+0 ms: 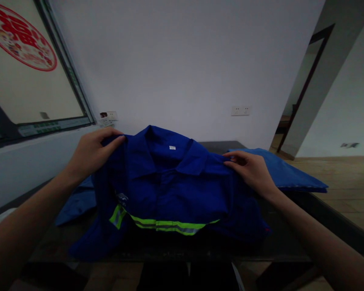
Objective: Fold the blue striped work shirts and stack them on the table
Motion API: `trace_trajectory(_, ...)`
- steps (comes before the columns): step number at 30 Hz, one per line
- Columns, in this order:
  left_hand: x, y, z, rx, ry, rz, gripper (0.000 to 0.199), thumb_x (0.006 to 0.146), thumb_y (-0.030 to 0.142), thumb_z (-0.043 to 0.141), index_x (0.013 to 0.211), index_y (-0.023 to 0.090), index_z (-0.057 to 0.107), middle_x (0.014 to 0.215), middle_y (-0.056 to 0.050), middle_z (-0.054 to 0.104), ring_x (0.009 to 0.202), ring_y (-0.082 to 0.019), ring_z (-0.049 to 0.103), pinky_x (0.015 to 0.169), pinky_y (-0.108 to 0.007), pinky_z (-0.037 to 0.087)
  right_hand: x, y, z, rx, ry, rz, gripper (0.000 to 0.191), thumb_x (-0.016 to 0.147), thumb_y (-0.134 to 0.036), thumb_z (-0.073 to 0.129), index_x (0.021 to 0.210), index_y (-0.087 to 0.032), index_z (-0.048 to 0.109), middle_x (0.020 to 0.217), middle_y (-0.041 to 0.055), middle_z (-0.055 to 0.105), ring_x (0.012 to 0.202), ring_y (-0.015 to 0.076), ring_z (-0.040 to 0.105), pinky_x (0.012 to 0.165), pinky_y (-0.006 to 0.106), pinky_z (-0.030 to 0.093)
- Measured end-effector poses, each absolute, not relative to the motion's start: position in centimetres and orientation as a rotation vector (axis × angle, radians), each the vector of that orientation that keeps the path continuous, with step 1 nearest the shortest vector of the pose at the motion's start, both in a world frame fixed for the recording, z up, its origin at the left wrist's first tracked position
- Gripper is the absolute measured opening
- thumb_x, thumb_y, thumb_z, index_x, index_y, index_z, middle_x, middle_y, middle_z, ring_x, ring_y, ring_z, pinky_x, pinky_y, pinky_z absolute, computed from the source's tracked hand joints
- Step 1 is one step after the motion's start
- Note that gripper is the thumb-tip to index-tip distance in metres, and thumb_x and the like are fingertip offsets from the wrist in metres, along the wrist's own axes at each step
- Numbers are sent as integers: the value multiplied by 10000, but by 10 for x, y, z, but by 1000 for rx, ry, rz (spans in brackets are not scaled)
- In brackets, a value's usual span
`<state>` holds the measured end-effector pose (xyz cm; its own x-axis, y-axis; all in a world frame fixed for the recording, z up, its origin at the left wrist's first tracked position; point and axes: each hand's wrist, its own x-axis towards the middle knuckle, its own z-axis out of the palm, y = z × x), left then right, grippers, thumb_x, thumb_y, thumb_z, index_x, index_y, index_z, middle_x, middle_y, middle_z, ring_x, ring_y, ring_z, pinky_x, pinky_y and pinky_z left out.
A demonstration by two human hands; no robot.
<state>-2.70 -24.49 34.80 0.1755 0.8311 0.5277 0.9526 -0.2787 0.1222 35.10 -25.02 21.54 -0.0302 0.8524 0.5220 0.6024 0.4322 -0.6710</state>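
Note:
A dark blue collared work jacket [182,194] is held up by its shoulders over the dark table, its front facing me. A yellow-green reflective band runs across the chest, and a small white label shows inside the collar. My left hand [94,149] pinches the shoulder at the left, thumb and fingers closed on the cloth. At the other shoulder, my right hand [250,167] grips the fabric between thumb and fingers. Both sleeves hang down, their lower parts on the table.
Lighter blue folded cloth [285,169] lies at the table's right back. More blue cloth [79,202] is at the left, partly behind the jacket. The dark table [330,222] stands near a white wall with sockets [240,110]. A window [33,81] is at the left.

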Motion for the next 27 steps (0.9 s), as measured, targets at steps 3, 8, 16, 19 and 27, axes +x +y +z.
trace_trajectory(3,-33,-240,349,-2276,-1792,-627,408,820,514,410,856,178,637,859,-50,675,811,-213,597,764,-309,436,357,-249,219,-1261,-1778,290,296,856,-381,556,1045,-192,684,670,21,665,595,181,607,564,287,441)
trace_trajectory(8,-40,-231,346,-2510,-2001,-337,467,831,549,322,713,192,598,739,-32,661,721,-201,584,718,-314,456,359,-243,226,-1429,-2058,22,228,888,-267,503,1012,-210,687,776,57,719,670,217,650,599,297,440)
trace_trajectory(16,-40,-228,340,-2652,-1873,-367,392,850,533,384,831,201,590,801,-33,645,764,-203,586,716,-296,463,344,-237,245,-1700,-2120,-285,199,844,-137,503,855,-195,693,766,116,703,687,275,647,583,329,397)
trace_trajectory(19,-38,-223,339,-2460,-1872,-474,360,885,452,359,944,178,585,854,-39,629,813,-202,574,751,-304,437,331,-234,260,-1618,-1901,-378,247,848,-89,438,861,-185,665,763,124,677,711,272,631,622,347,403)
trace_trajectory(27,-18,-198,368,-1919,-1646,-889,383,957,359,325,1164,118,539,1012,-8,625,894,-124,559,835,-274,382,308,-206,298,-1293,-1482,-342,297,914,-40,311,1035,-165,553,1075,135,592,1044,222,502,919,353,376)
